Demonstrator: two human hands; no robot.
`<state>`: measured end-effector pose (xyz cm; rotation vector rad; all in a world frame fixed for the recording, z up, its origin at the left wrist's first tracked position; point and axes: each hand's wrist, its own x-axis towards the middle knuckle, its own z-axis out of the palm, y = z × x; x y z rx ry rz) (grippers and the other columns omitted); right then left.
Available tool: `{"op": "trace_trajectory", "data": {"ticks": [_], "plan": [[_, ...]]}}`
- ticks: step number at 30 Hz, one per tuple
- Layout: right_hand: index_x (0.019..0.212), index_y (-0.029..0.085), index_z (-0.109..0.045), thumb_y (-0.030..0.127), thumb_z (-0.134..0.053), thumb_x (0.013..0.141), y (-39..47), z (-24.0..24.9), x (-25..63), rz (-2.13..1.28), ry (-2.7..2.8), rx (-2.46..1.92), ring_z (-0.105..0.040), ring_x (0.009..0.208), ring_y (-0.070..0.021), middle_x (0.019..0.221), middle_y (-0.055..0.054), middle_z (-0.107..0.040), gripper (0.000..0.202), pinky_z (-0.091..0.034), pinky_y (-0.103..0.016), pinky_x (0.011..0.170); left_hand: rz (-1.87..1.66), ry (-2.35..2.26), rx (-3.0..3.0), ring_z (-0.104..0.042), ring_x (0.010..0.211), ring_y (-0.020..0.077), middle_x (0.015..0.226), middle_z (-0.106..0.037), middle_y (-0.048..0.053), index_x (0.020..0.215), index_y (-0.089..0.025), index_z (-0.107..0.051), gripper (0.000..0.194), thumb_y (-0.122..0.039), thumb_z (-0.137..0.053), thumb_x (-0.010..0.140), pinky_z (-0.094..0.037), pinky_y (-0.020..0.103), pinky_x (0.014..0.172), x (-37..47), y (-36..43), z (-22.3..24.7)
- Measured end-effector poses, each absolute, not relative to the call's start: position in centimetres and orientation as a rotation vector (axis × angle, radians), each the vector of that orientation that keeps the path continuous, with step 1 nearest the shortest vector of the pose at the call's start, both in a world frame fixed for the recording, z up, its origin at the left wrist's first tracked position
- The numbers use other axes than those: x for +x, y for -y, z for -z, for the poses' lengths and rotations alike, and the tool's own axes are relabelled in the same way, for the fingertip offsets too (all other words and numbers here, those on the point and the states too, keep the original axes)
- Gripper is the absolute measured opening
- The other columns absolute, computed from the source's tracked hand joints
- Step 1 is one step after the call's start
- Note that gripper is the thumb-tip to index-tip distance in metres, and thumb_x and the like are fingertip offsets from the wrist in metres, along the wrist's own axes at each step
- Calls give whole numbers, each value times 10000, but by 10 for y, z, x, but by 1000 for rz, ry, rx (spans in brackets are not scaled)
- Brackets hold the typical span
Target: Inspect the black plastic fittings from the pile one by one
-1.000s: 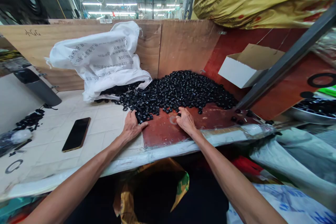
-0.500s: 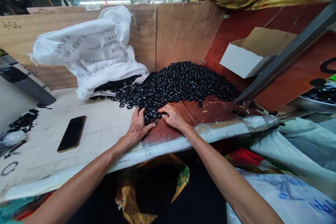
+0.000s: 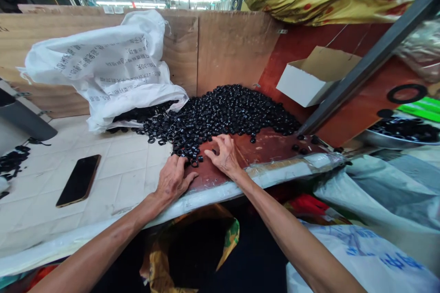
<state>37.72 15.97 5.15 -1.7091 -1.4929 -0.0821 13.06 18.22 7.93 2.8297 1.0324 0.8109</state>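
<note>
A large heap of small black rings (image 3: 237, 107) lies on the reddish-brown board against the wooden back wall. My left hand (image 3: 172, 176) rests at the near left edge of the heap, thumb apart from the fingers, with no ring visibly held. To its right, my right hand (image 3: 223, 154) is spread over the board at the heap's front edge, fingers curved. A small dark piece shows near its thumb; whether it is touched I cannot tell. A few rings lie between the two hands. The white printed sack (image 3: 120, 68) lies with its mouth toward the heap.
A black phone (image 3: 79, 181) lies on the pale left surface (image 3: 120, 165). The white box (image 3: 309, 80) hangs at the right beside a slanted metal bar (image 3: 364, 59). Below the table's wrapped front edge (image 3: 220, 196) is an open yellow bag (image 3: 161, 261).
The view has shifted right. My left hand has drawn back slightly toward the front edge, and my right hand's fingers have spread wider.
</note>
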Motion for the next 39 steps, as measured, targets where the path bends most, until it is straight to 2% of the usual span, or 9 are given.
{"op": "trace_trajectory", "data": {"ticks": [4, 7, 12, 17, 22, 27, 30, 35, 39], "plan": [[1508, 126, -469, 607, -614, 932, -180, -49, 399, 190, 1169, -1985, -331, 1420, -469, 1548, -292, -375, 764, -373, -705, 1053, -900, -1121, 2838, -553, 1096, 386, 1153, -579, 197, 1208, -130, -594, 572, -541, -762, 847, -531, 548, 929, 135, -185, -74], [1508, 154, -476, 680, -568, 937, -204, -49, 405, 120, 1140, -2015, -304, 1422, -475, 1527, -278, -408, 781, -328, -738, 1057, -988, -1122, 2833, -431, 1361, 494, 1435, -457, 305, 1307, -89, -559, 761, -595, -799, 791, -419, 659, 1097, 138, -186, -72], [1354, 225, -646, 651, -542, 978, -220, -54, 372, 36, 1363, -1966, -424, 1317, -395, 1378, -187, -540, 578, -367, -626, 1080, -950, -1235, 2755, -216, 1538, 555, 1626, -271, 359, 1465, -68, -460, 996, -651, -820, 743, -287, 735, 1174, 144, -189, -65], [1327, 186, -656, 520, -460, 1059, -206, -60, 325, -65, 1384, -2045, -513, 1217, -376, 1273, -205, -580, 471, -417, -566, 1036, -854, -1352, 2685, -234, 1535, 572, 1610, -309, 392, 1467, -33, -481, 1111, -742, -815, 680, -297, 724, 1168, 148, -194, -58], [1331, 142, -615, 478, -406, 1075, -200, -63, 296, -189, 1365, -1993, -509, 1259, -379, 1313, -225, -563, 472, -388, -567, 1080, -859, -1385, 2631, -287, 1516, 564, 1593, -353, 381, 1447, -55, -509, 1056, -763, -775, 710, -315, 714, 1153, 147, -200, -55], [1258, 199, -615, 403, -396, 1056, -186, -61, 312, -282, 1294, -1707, -545, 1255, -275, 1303, -145, -584, 361, -416, -450, 1113, -881, -1370, 2657, -285, 1497, 578, 1578, -351, 375, 1419, -54, -522, 1073, -740, -833, 655, -300, 729, 1149, 138, -197, -64], [1141, 214, -643, 353, -451, 1012, -166, -56, 333, -229, 1330, -1613, -585, 1177, -257, 1214, -112, -626, 270, -452, -414, 1071, -935, -1274, 2710, -397, 1424, 517, 1496, -446, 319, 1349, -83, -577, 932, -618, -899, 656, -364, 665, 1135, 127, -188, -75], [973, 192, -671, 150, -582, 806, -138, -60, 341, -65, 1491, -1571, -604, 1061, -286, 1028, -103, -664, 194, -485, -424, 991, -797, -1099, 2681, -625, 992, 299, 988, -657, 90, 1055, -195, -663, 279, -365, -776, 864, -521, 447, 901, 112, -169, -89], [1010, 183, -691, 68, -541, 782, -130, -70, 328, -196, 1779, -1402, -634, 941, -231, 1011, -82, -661, 296, -528, -341, 881, -590, -1012, 2578, -658, 888, 231, 961, -676, 47, 1117, -214, -673, 199, -307, -679, 941, -526, 358, 817, 117, -162, -87]]}}
